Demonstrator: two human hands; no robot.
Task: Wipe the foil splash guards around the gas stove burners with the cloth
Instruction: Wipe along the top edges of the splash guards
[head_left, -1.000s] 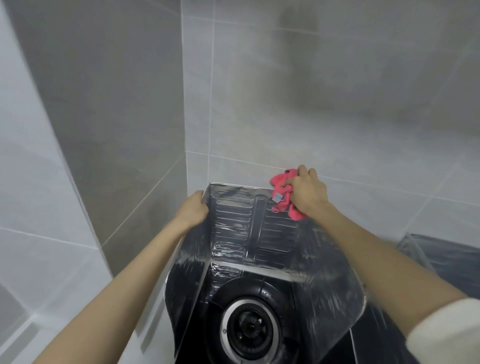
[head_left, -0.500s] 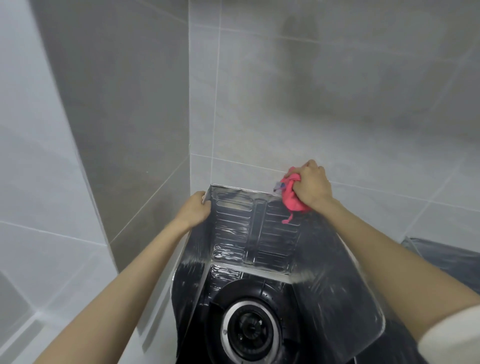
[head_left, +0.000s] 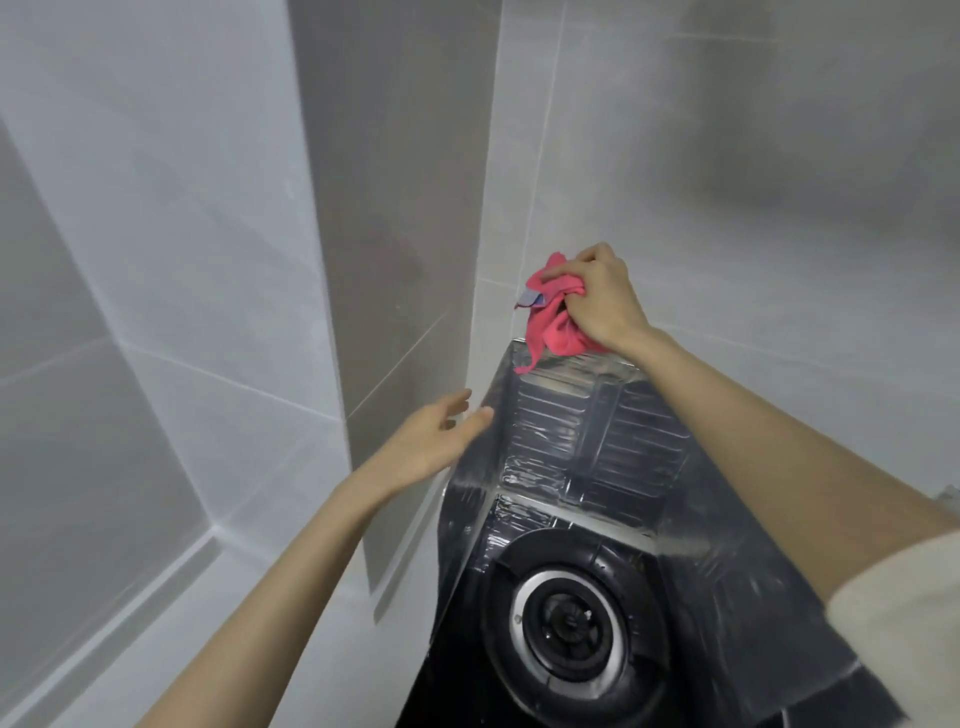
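Head view: R hand (head_left: 597, 301) is clenched round a bunched pink cloth (head_left: 550, 327), knuckles up, held at the top edge of the foil splash guard (head_left: 587, 431), toward that edge's left corner. Most of the cloth sits above the edge against the grey tiled wall (head_left: 727, 182); its lower folds lap onto the guard's back panel & a thin tail hangs just below the top-left corner. A small pale label (head_left: 531, 299) sticks out on the cloth's left side. L hand (head_left: 436, 441) is released, fingers straight & slightly spread, holding nothing, just beside the outer top edge of the guard's left panel; fingertips reach that edge, but can't tell if they actually touch it. The guard stands w/ its ribbed back panel upright at the wall corner, left & right panels flaring toward the camera. R forearm crosses over the right panel, w/ a cream sleeve (head_left: 904, 639) at the frame's right edge. At the guard's foot sits the burner (head_left: 571, 623): black outer ring, silver collar, dark centre. The foil looks dark & shiny, w/ creases along the folds between panels.
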